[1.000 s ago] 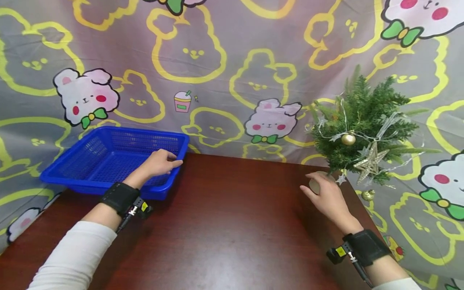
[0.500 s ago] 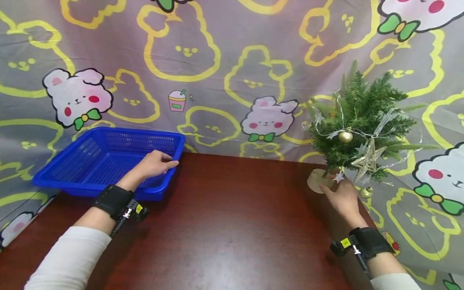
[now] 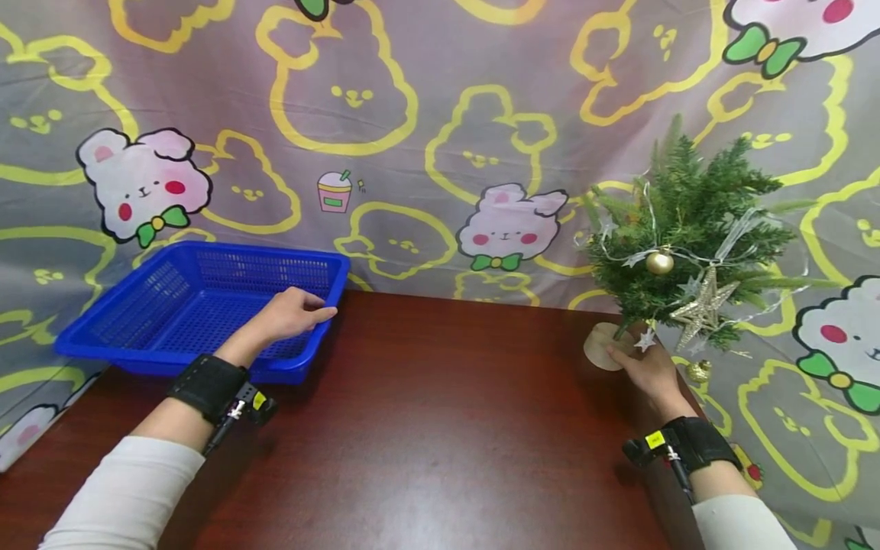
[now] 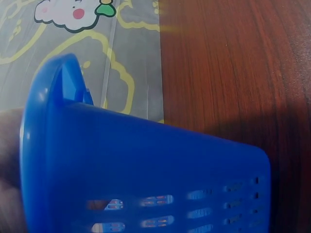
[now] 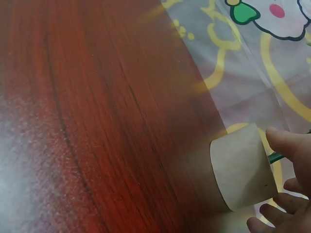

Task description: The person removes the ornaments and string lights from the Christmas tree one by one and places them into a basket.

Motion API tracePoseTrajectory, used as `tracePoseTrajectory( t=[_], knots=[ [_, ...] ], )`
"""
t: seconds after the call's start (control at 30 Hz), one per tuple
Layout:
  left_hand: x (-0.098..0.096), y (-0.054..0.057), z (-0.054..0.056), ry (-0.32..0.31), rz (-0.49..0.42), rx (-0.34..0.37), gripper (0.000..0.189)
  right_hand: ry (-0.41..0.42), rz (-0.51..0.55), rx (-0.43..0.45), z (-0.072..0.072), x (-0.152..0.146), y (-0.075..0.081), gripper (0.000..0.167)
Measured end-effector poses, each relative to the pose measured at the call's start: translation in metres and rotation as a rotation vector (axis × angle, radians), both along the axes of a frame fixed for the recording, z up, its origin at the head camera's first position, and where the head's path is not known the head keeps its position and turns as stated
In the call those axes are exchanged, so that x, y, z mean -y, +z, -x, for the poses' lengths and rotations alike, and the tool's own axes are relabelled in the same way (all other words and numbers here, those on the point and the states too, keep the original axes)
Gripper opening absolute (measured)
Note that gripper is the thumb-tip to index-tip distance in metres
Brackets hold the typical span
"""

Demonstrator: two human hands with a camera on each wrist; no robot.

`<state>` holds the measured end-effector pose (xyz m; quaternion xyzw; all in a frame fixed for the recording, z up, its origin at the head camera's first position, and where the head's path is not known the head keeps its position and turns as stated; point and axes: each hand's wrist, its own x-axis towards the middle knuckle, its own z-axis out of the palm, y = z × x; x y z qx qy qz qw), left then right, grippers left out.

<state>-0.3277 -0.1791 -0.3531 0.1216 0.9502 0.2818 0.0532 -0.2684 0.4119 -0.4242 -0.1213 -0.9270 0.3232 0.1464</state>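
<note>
A blue plastic basket (image 3: 137, 354) with slotted walls stands at the back left of the table. My left hand (image 3: 292, 313) rests on its right rim, fingers hanging loosely inside and thumb lying across the edge. In the left wrist view, the basket wall (image 4: 146, 160) hides most of this hand. At the right, a small artificial Christmas tree (image 3: 694, 191) stands on a pale round base (image 3: 600, 347). Loosely around its stem are the fingers of my right hand (image 3: 649, 370), with the thumb right at the base's edge in the right wrist view.
The reddish-brown wooden table (image 3: 447, 412) reaches back to a curtain (image 3: 406, 76) printed with cartoon rabbits. From the tree hang a gold star (image 3: 703, 302), a gold ball (image 3: 659, 263) and silver garland. The tree is close to the table's right edge.
My right hand has shifted from in front of the pale base to its right side, bringing the base into sight. The left hand, basket and tree stay where they were.
</note>
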Motion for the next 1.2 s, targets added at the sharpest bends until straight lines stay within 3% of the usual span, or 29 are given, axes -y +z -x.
tracePoseTrajectory(
  t=[0.2, 0.37, 0.5, 0.73, 0.97, 1.2],
  knots=[
    [-0.002, 0.001, 0.002, -0.001, -0.003, 0.000, 0.054, -0.065, 0.109, 0.043, 0.001, -0.003, -0.003, 0.058],
    [-0.004, 0.002, 0.004, -0.007, -0.011, -0.015, 0.052, -0.060, 0.171, 0.050, -0.002, -0.003, -0.003, 0.082],
    [-0.004, 0.003, 0.004, -0.009, -0.019, -0.011, 0.050, -0.069, 0.143, 0.101, -0.003, -0.004, -0.001, 0.073],
    [-0.003, 0.001, 0.001, -0.004, -0.013, -0.004, 0.052, -0.018, 0.229, 0.110, -0.001, -0.003, 0.000, 0.084],
    [0.001, -0.002, 0.001, 0.006, -0.018, 0.000, 0.052, -0.033, 0.118, 0.026, 0.004, 0.004, -0.005, 0.078],
    [0.002, -0.001, 0.001, 0.006, -0.019, 0.014, 0.052, 0.033, 0.088, 0.061, 0.003, 0.013, -0.003, 0.072]
  ],
)
